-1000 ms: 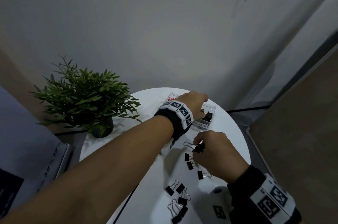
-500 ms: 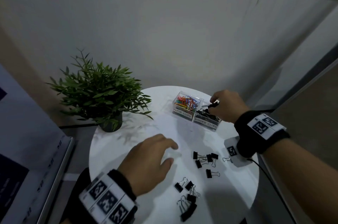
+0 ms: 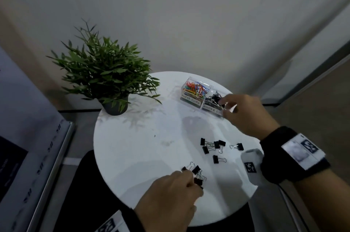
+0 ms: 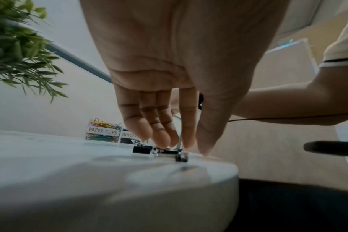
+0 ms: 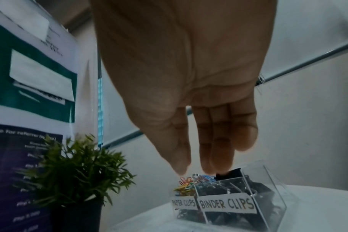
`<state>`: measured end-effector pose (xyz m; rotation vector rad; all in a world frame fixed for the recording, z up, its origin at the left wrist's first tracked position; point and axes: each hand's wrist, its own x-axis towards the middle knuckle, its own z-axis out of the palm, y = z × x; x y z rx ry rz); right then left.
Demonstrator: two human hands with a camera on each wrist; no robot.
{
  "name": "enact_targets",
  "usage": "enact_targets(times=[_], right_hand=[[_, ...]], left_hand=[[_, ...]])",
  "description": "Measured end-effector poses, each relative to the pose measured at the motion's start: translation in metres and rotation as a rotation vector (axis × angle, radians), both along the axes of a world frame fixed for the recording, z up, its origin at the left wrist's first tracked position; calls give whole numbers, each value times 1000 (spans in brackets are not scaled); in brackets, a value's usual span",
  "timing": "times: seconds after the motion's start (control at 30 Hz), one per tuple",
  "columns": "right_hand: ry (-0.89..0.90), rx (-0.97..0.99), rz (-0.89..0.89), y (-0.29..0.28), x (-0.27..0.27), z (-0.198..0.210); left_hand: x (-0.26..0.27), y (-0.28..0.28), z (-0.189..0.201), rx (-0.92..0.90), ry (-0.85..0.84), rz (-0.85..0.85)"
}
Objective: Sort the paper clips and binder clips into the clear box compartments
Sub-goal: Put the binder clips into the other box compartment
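Note:
A clear box [image 3: 190, 102] stands at the far side of the round white table [image 3: 142, 146]. Its left compartment holds coloured paper clips [image 3: 195, 88], its right one black binder clips [image 5: 228, 190]. My right hand [image 3: 222, 105] hovers over the binder compartment with fingers straight and thumb apart. A black binder clip [image 5: 229, 172] sits just under its fingertips, on top of the pile. My left hand [image 4: 191, 147] is down at the near table edge and pinches the wire handle of a binder clip [image 4: 182, 157] among a small cluster [image 3: 196, 170].
Several loose binder clips [image 3: 213, 145] lie mid-table on the right. A potted plant [image 3: 106, 76] stands at the table's far left. A printed banner [image 3: 28, 156] leans at the left. A white tagged block [image 3: 250, 165] hangs under my right wrist.
My left hand has come back from the box to the clips at the near edge. My right hand has carried a binder clip from mid-table to the box and opened over it.

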<state>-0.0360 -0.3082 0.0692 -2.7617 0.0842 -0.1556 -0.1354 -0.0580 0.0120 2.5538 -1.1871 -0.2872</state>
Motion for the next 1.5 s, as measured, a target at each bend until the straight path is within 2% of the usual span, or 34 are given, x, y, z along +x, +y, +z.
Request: enact_targets(times=[0.13, 0.33, 0.57, 0.67, 0.87, 1.13, 1.23, 1.43, 1.5], right_hand=[[155, 17, -3, -1, -51, -5], [248, 51, -26, 2, -84, -25], [189, 8, -224, -29, -78, -40], [216, 24, -214, -24, -73, -49], [270, -78, -106, -19, -66, -59], [274, -93, -112, -21, -65, -57], [264, -67, -102, -19, -64, -57], [46, 15, 111, -5, -62, -54], [21, 31, 142, -4, -60, -53]], left_hand=[[-5, 1, -12, 76, -66, -45], [-1, 20, -12, -41, -23, 68], [8, 22, -11, -54, 59, 202], [4, 15, -4, 18, 93, 235], [3, 3, 3, 153, 43, 305], [4, -3, 8, 267, 70, 398], [6, -3, 6, 240, 66, 397], [17, -3, 10, 4, 61, 338], [20, -6, 12, -38, 40, 293]])
